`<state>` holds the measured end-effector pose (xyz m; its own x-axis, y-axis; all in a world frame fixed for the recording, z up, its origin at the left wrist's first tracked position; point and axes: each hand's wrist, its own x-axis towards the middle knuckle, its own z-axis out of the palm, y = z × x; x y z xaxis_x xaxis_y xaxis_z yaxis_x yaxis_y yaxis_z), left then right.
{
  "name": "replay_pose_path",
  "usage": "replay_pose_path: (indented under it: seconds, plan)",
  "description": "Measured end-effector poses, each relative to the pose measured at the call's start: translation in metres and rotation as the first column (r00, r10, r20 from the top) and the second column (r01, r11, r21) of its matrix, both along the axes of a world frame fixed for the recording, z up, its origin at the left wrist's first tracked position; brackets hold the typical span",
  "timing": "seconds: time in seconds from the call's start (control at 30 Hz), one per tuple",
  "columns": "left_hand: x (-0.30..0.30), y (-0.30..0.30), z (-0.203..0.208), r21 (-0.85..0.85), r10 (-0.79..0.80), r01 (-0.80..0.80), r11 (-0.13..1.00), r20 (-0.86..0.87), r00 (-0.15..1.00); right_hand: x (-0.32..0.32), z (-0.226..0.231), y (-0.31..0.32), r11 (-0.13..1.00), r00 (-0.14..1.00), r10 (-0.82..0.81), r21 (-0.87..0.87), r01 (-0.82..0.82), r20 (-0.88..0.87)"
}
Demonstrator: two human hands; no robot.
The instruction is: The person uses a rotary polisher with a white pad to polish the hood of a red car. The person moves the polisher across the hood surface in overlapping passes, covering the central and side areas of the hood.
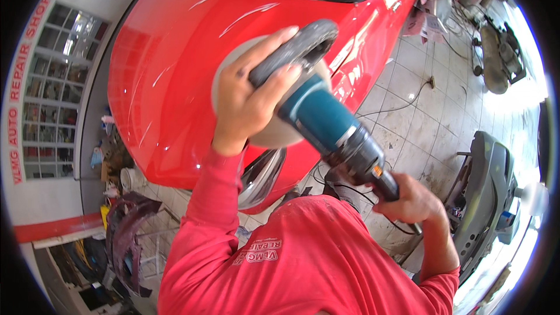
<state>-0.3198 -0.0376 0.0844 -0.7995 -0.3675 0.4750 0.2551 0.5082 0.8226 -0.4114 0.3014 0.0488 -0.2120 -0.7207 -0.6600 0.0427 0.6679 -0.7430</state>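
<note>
Polisher (326,116), left fingers (262,49) wrapping handle (309,36), right fingers (392,210) wrapping grip (386,186), pad (279,133) blurred, partly hidden

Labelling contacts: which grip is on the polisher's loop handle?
Left grip, curled around the black loop handle; right grip holds the rear of the polisher.

Grimy white tile floor (431,119), a many-paned window (58,87) in a pale wall (53,199), bright glare (516,102) at right.

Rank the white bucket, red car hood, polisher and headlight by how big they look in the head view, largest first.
1. Red car hood
2. Polisher
3. Headlight
4. White bucket
</note>
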Motion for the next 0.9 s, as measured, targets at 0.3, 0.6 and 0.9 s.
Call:
replay_pose_path:
  seconds: [0.3,0.6,0.9]
  plan:
    - [-0.21,-0.035,-0.031,-0.705,-0.186,-0.331,0.627,-0.549,0.815,-0.097,-0.008,-0.004,0.928,0.929,-0.367,-0.045,0.369,0.055]
    - [0.004,-0.004,-0.027,0.013,0.181,-0.18,0.984,-0.082,0.98,-0.002,-0.025,-0.008,0.977,0.974,-0.213,0.025,0.212,0.077]
    - [0.274,-0.002,-0.034,0.194,0.449,-0.434,0.88,-0.042,0.892,0.135,-0.01,-0.095,0.87,0.841,0.493,0.159,-0.467,-0.223]
